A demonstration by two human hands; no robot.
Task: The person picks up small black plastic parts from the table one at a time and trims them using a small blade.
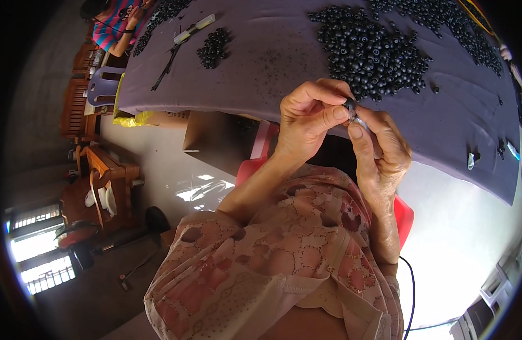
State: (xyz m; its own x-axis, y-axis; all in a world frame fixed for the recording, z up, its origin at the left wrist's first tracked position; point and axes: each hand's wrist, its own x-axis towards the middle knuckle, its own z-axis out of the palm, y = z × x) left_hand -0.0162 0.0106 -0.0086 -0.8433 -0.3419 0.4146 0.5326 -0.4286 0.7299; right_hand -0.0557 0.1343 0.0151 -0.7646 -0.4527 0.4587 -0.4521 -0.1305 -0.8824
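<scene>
Above the table's near edge my two hands meet, fingertips almost touching. My left hand (313, 116) pinches a small black round piece (350, 104) between thumb and fingers. Just beside it, the thumb and forefinger of my right hand (383, 139) are closed on a small pale, shiny thing (358, 120), too small and covered to name. Right behind my hands spreads a large heap of glossy black round pieces (374, 54), several with light rings or holes. Farther left on the cloth sits a smaller pile of such pieces (214, 47).
A purple-grey cloth (261, 85) covers the table. A pale-handled tool (196, 28) and a dark stick lie left; white scraps (471, 161) lie right. Another person's striped sleeve (108, 31) shows far left, near a purple chair (104, 86). Below the edge stands an open cardboard box (213, 144).
</scene>
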